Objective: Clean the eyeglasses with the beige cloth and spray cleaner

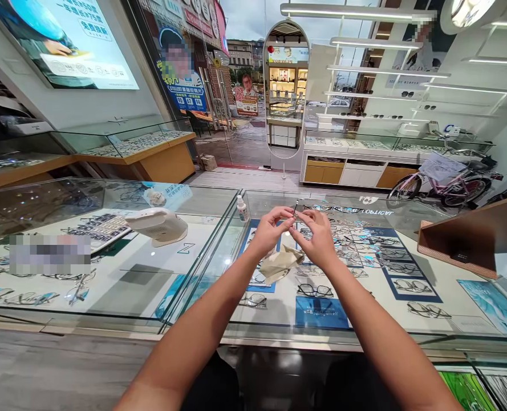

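Observation:
Above the glass display counter (pixel 274 330), my left hand (pixel 272 228) and my right hand (pixel 316 235) meet with fingertips pinched together. Between them a thin dark piece (pixel 296 206) sticks up, much like an eyeglass temple; the rest of it is hidden by my fingers. Just below my hands a crumpled beige cloth (pixel 281 264) lies on the glass. To the left of my left hand stands a small white spray bottle (pixel 242 209). Under the glass, black-framed eyeglasses (pixel 315 290) and many other pairs are laid out.
A white device (pixel 158 224) stands on the left counter, near a calculator-like keypad (pixel 103 231). At right a wooden-framed panel (pixel 467 237) rises from the counter. Further off are an oval mirror (pixel 286 91), a pink bicycle (pixel 443 182) and another display case (pixel 146 149).

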`<act>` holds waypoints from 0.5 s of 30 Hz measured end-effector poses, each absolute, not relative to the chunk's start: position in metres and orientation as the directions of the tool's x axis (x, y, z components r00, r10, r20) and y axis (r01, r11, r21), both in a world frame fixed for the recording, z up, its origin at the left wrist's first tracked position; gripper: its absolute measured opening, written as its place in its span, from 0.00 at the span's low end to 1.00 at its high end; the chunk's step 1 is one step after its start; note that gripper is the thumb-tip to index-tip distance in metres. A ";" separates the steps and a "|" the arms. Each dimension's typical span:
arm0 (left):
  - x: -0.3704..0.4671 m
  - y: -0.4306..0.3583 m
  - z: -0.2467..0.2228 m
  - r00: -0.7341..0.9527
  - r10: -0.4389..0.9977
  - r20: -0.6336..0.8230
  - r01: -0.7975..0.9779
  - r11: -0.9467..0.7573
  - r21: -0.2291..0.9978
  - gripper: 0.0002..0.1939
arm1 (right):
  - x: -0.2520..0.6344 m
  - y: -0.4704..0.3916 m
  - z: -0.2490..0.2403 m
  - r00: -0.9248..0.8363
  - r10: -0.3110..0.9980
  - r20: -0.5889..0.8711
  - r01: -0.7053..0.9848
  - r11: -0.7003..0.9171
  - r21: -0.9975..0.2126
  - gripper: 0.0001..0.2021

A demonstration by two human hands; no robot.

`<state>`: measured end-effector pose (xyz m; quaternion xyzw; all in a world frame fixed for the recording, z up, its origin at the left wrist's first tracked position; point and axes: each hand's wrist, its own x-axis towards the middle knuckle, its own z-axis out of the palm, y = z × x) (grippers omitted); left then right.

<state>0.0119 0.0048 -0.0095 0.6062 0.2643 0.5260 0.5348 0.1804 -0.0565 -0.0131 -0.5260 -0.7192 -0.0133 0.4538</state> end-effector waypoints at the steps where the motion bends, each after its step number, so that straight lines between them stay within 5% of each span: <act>1: 0.012 0.004 -0.010 0.315 0.885 0.343 -0.251 -0.270 0.929 0.19 | 0.179 -0.056 -0.015 -0.037 0.747 0.664 0.749 0.460 -0.477 0.21; 8: 0.012 0.001 -0.013 0.418 0.886 0.200 -0.312 -0.067 0.948 0.15 | 0.177 -0.053 -0.020 -0.023 0.754 0.657 0.646 0.513 -0.566 0.15; 12: 0.008 0.001 -0.007 0.419 0.834 0.360 -0.179 -0.313 0.933 0.15 | 0.176 -0.054 -0.018 0.039 0.735 0.677 0.652 0.495 -0.574 0.13; 15: -0.006 0.010 -0.002 0.192 0.799 0.570 0.084 -0.592 0.801 0.14 | 0.180 -0.053 -0.016 0.100 0.729 0.678 0.636 0.477 -0.607 0.13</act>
